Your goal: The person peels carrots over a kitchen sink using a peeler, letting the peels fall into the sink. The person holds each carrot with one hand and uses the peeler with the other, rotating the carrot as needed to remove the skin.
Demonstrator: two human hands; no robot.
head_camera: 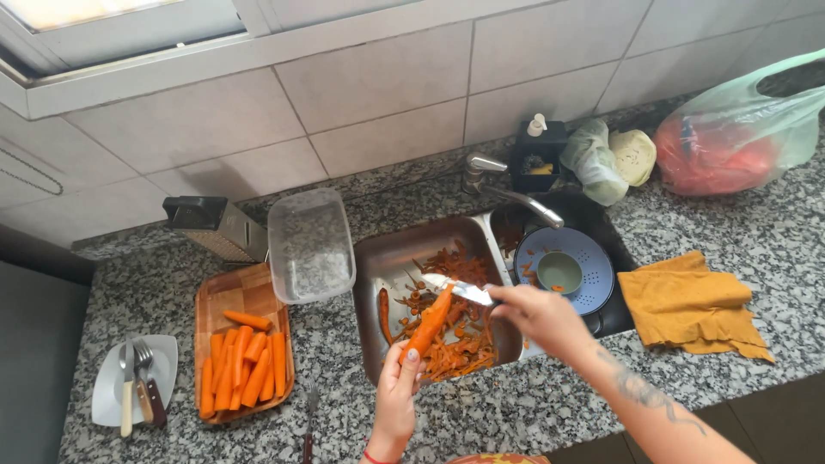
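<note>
The left hand [397, 391] grips the lower end of a carrot [429, 324], fingers closed round it, so the carrot slants up and away from the hand over the sink [387, 258]. The right hand [540, 315] is clamped on a knife [460, 289] — its blade lies against the carrot's upper end. Orange peelings [455, 344] are heaped in the sink below. To the left, a wooden tray [245, 288] holds peeled carrots [245, 369], with a clear plastic tub [310, 245] and a metal grater [216, 227] just behind it — a yellow cloth [692, 305] lies at right.
</note>
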